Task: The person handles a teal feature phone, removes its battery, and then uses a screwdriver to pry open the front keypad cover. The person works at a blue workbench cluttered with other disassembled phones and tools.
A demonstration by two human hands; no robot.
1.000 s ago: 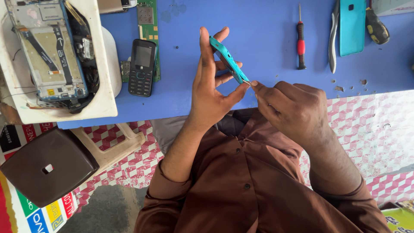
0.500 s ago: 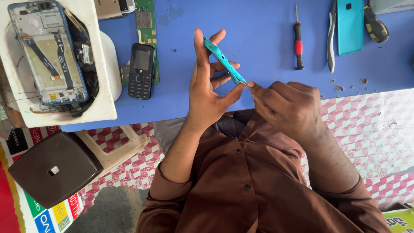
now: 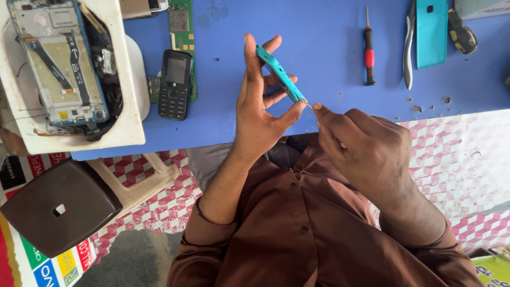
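Observation:
My left hand (image 3: 260, 109) holds a small teal phone body (image 3: 278, 73) edge-on between thumb and fingers, above the blue table (image 3: 319, 48). My right hand (image 3: 366, 149) is closed around a thin metal tool (image 3: 306, 103) whose tip touches the lower end of the teal phone. Most of the tool is hidden inside my fist. Both brown sleeves fill the lower part of the view.
A black keypad phone (image 3: 174, 84) and a green circuit board (image 3: 183, 37) lie left of my hands. A white tray (image 3: 127, 106) holds an opened smartphone (image 3: 61, 64). A red-handled screwdriver (image 3: 368, 50), a teal back cover (image 3: 431, 33) and a dark stool (image 3: 58, 207) are nearby.
The teal phone and both hands have stayed together with only slight shifts. My right hand's tool tip now shows against the phone's lower end.

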